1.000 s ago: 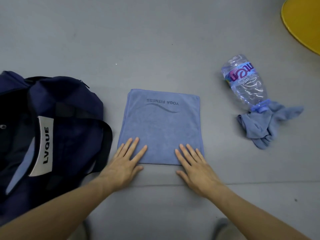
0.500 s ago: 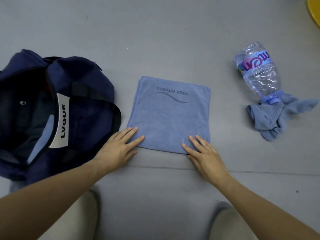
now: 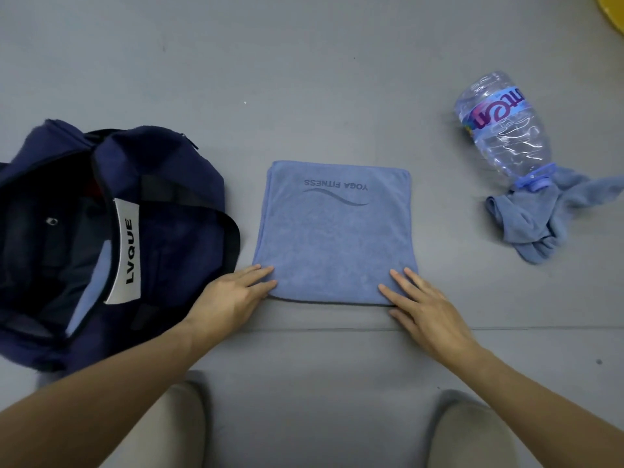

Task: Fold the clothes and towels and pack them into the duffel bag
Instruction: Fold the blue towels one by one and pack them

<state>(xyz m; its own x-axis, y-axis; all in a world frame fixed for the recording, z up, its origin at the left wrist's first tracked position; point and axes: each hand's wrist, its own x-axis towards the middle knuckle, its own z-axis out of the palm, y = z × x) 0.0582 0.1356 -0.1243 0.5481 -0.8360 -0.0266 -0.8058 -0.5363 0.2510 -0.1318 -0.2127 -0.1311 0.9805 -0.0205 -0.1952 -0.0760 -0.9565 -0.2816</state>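
A folded blue towel [image 3: 337,231] printed "YOGA FITNESS" lies flat on the grey floor in the middle. My left hand [image 3: 233,295] lies at its near left corner, fingers straight, tips at the towel's edge. My right hand [image 3: 422,302] rests at the near right corner, fingers straight on the cloth. The navy duffel bag [image 3: 162,197] with a white "LVQUE" label lies open at the left, its black strap close to the towel. A crumpled blue cloth [image 3: 537,224] lies at the right.
A clear plastic water bottle [image 3: 503,130] lies on its side at the right, its cap end touching the crumpled cloth. A yellow object [image 3: 616,15] shows at the top right corner. My knees [image 3: 472,430] are at the bottom edge.
Both hands slid outward along the towel's near edge to its corners. The view shifted, so bag and knees show more.
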